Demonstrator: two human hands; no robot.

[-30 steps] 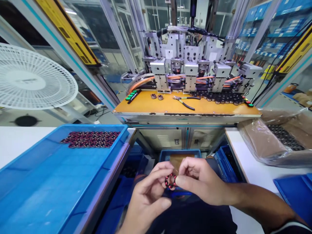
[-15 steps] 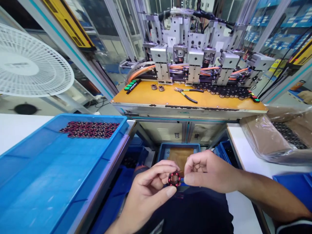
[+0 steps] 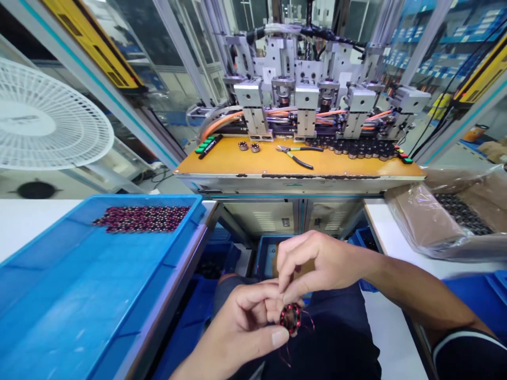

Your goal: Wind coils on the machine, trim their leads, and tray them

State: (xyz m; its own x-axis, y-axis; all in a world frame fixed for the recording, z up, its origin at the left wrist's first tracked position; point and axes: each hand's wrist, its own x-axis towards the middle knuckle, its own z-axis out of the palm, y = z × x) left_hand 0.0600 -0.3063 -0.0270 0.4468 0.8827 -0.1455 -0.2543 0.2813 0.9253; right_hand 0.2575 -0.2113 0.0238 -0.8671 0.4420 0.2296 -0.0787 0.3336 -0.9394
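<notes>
A small ring-shaped motor stator (image 3: 291, 319) with red windings is gripped by its left side between the thumb and fingers of my left hand (image 3: 247, 322). Thin red wire ends (image 3: 309, 319) stick out on its right and hang below it. My right hand (image 3: 317, 261) is just above, its thumb and fingertips pinched together at the stator's upper edge, close to my left fingertips. Whatever lies in that pinch is hidden. Both hands are over my lap.
Left, a blue tray (image 3: 114, 274) holds rows of wound stators (image 3: 142, 219). Ahead, a machine's orange tabletop (image 3: 222, 163) carries cutting pliers (image 3: 297, 154), two loose stators (image 3: 249, 146) and black cores (image 3: 356, 147). A plastic-lined carton (image 3: 412, 216) stands right, a white fan (image 3: 51, 116) left.
My right hand has moved left and closed in on the stator, its fingers now pointing down. The stator has shifted slightly down and right in view, and its loose wire ends now show.
</notes>
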